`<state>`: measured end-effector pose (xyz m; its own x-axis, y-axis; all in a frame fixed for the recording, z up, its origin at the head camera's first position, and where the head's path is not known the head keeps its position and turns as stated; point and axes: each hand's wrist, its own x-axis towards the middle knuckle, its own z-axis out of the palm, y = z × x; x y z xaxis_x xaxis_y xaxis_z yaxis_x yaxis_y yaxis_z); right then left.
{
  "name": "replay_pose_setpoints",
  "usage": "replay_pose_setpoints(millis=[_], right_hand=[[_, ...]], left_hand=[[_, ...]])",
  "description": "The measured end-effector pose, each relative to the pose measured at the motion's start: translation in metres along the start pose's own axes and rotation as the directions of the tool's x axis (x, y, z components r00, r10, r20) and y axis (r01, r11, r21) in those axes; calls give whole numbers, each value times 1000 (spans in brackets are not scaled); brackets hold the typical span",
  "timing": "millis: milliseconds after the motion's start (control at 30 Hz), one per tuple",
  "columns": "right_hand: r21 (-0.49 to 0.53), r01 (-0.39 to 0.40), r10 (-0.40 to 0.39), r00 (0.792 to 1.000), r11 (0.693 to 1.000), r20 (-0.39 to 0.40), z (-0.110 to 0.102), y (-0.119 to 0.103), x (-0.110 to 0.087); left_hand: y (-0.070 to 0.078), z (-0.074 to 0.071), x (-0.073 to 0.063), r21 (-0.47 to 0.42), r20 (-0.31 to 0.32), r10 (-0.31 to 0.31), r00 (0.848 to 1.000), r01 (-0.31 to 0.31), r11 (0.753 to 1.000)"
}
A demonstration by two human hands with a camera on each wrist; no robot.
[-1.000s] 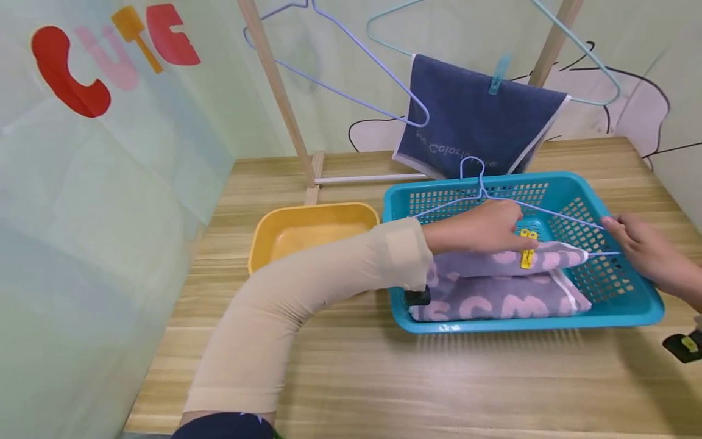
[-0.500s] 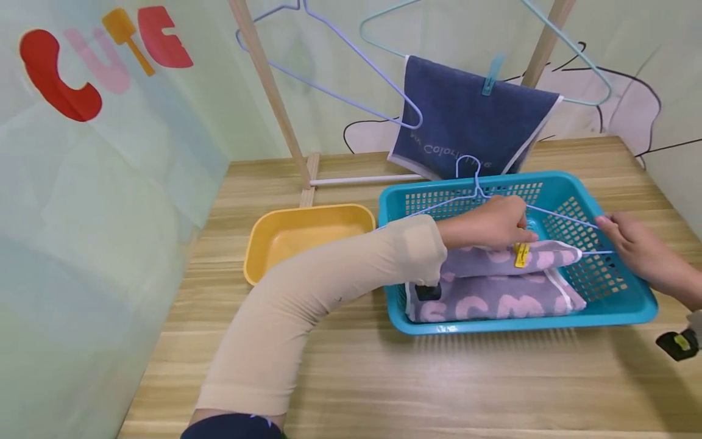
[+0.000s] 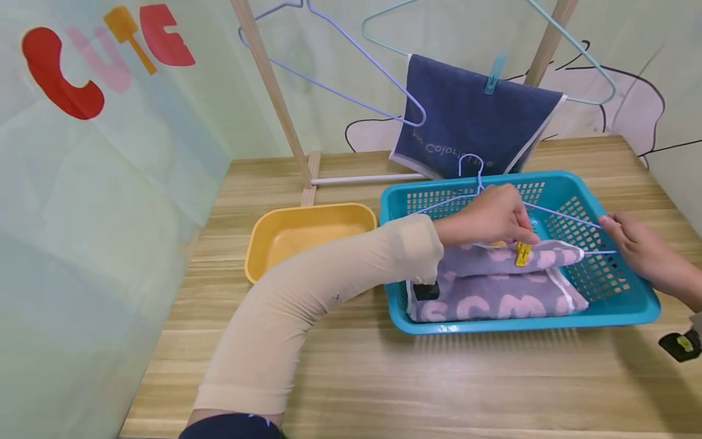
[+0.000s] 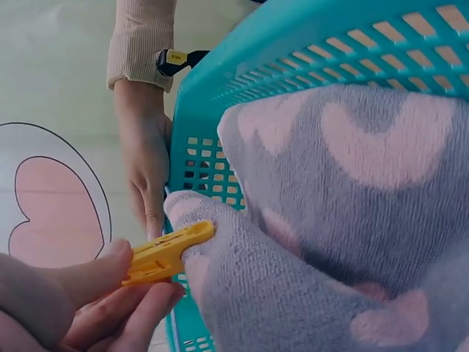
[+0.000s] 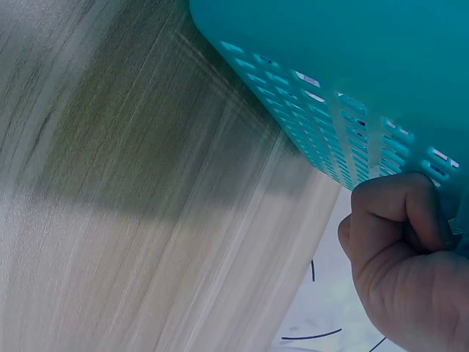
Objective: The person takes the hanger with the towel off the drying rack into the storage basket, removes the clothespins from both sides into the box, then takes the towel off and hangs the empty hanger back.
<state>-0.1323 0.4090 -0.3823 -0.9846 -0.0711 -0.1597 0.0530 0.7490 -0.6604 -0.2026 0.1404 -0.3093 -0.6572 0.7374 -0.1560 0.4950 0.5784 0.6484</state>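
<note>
My left hand (image 3: 493,213) pinches a yellow clothespin (image 3: 523,253) between thumb and fingers. In the left wrist view the clothespin (image 4: 172,253) bites the edge of a grey and pink towel (image 4: 256,271), which is folded over the lower bar of a lilac hanger (image 3: 565,216). Most of the towel lies inside a teal basket (image 3: 493,327). My right hand (image 3: 647,253) grips the hanger's right end by the basket's right rim. Curled fingers (image 5: 388,202) show beside the basket wall in the right wrist view; the hanger is hidden there.
A yellow tub (image 3: 312,210) stands left of the basket on the wooden table (image 3: 340,384). Behind, a drying rack (image 3: 274,85) carries another lilac hanger (image 3: 356,97) and a green hanger (image 3: 589,55) with a navy towel (image 3: 471,116) clipped on by a blue clothespin (image 3: 495,73).
The left hand's index finger lay stretched along the clothespin; now thumb and fingers pinch its upper end and the wrist is slightly higher. My right hand keeps its hold on the hanger.
</note>
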Motion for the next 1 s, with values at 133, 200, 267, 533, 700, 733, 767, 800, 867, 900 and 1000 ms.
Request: replay_pose_setpoints(millis=[133, 200, 267, 533, 700, 733, 767, 800, 867, 900, 1000], right_hand=[[1, 5, -5, 1000, 1000, -2, 0, 0, 0], [-1, 7, -7, 1000, 1000, -7, 0, 0, 1], [-4, 10, -10, 1000, 1000, -12, 0, 0, 0], [-16, 4, -4, 1000, 1000, -18, 2, -1, 0], [-27, 8, -9, 1000, 1000, -28, 2, -2, 2], [-27, 10, -11, 999, 1000, -33, 2, -1, 2], [-28, 10, -11, 999, 1000, -39, 1, -1, 2], [-30, 8, -10, 999, 1000, -47, 1, 0, 2], [-33, 7, -9, 998, 999, -59, 1, 1, 1], [-35, 7, -10, 998, 999, -63, 2, 1, 1], [-51, -8, 5, 998, 999, -65, 3, 1, 1]], left_hand=[[2, -5, -1, 53, -29, 88, 996, -87, 995], [4, -9, -1, 67, -37, 105, 994, -103, 992], [6, -14, -2, 73, -37, 123, 992, -120, 990], [13, -35, -16, 30, -73, 156, 985, -154, 988], [8, -45, -40, 29, -63, 176, 982, -174, 984], [5, -47, -45, 21, -59, 178, 982, -177, 984], [2, -49, -51, 16, -59, 180, 982, -179, 984], [-1, -51, -55, 18, -63, 190, 980, -189, 982], [-8, -55, -65, -6, -75, 186, 980, -187, 982], [-12, -57, -69, -16, -81, 179, 981, -180, 983], [-23, -65, -82, -37, -126, 164, 978, -170, 985]])
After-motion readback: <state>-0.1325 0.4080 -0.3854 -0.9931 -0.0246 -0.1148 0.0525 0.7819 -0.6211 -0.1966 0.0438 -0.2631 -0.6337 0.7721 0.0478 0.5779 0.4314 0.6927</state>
